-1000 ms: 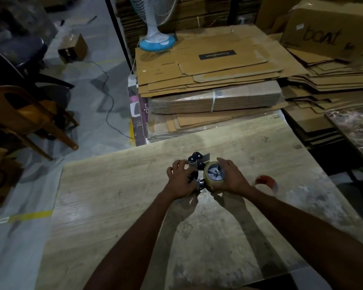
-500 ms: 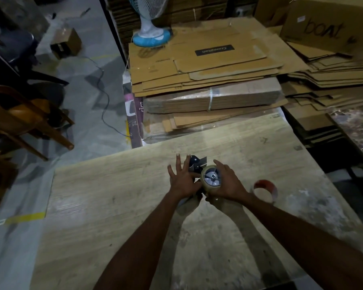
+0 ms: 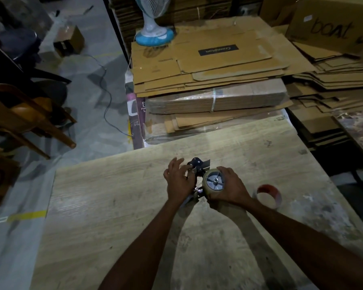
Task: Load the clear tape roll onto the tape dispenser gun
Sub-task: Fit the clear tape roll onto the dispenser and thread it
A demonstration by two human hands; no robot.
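The tape dispenser gun (image 3: 197,166) lies on the wooden table (image 3: 113,206), its dark front roller and blade pointing away from me. The clear tape roll (image 3: 206,188) sits on the gun's grey hub (image 3: 215,180). My right hand (image 3: 228,188) is wrapped around the roll from the right. On the left side of the gun rests my left hand (image 3: 179,181), its fingers touching the front roller part; the handle is mostly hidden under it.
A second tape roll with a red core (image 3: 268,195) lies on the table right of my right hand. Stacks of flattened cardboard (image 3: 218,65) stand beyond the table's far edge. A fan (image 3: 153,32), a chair (image 3: 23,114) and a cable are at the left.
My left hand's spread fingers have come down onto the gun's front roller part. The right hand stays on the roll. The camera view has shifted slightly.
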